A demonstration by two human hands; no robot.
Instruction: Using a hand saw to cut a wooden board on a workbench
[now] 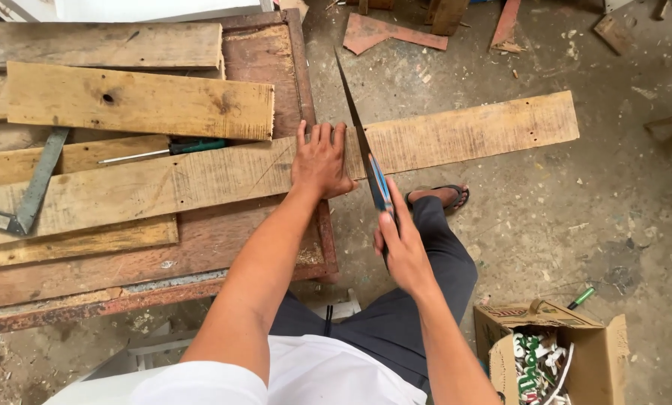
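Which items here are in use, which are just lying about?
In use: long plank, pressed flat by left hand; handsaw, gripped by right hand; workbench under the plank.

Lying about: screwdriver, metal square, short board, cardboard box, floor offcuts.

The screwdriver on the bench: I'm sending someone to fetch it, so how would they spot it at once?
Start at the reddish wooden workbench left of the person. Among its pale boards, look under the big knotted board, above the long plank pressed by the left hand. The screwdriver lies there: the only slim thing, with a green handle and bright shaft.
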